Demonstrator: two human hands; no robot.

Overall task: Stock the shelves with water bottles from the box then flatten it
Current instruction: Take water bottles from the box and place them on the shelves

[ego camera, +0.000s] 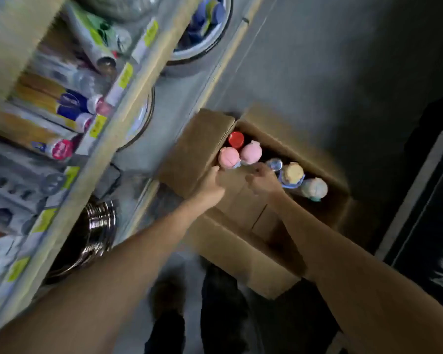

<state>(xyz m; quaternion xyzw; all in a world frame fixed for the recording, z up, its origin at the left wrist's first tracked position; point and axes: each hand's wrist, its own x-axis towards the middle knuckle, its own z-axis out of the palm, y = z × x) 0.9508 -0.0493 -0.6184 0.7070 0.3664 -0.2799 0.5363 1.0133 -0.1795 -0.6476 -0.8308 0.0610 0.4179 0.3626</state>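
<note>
An open cardboard box (200,146) stands on the grey floor beside the shelves. Several water bottles stand upright in it: a red-capped one (236,139), two pink-lidded ones (229,157) (251,153), a clear-topped one (274,164), a yellow-lidded one (292,173) and a pale one (315,189). My left hand (211,183) reaches over the box's near flap, fingers curled just below the left pink lid. My right hand (262,181) hovers by the clear-topped bottle with fingers loosely bent. Whether either hand touches a bottle is blurred.
A shelf unit (128,103) with yellow price tags runs along the left, holding bottles and packaged goods. Stacked steel bowls (97,226) sit on the low shelf. A dark mat (427,200) lies at the right. My feet (197,315) stand just before the box.
</note>
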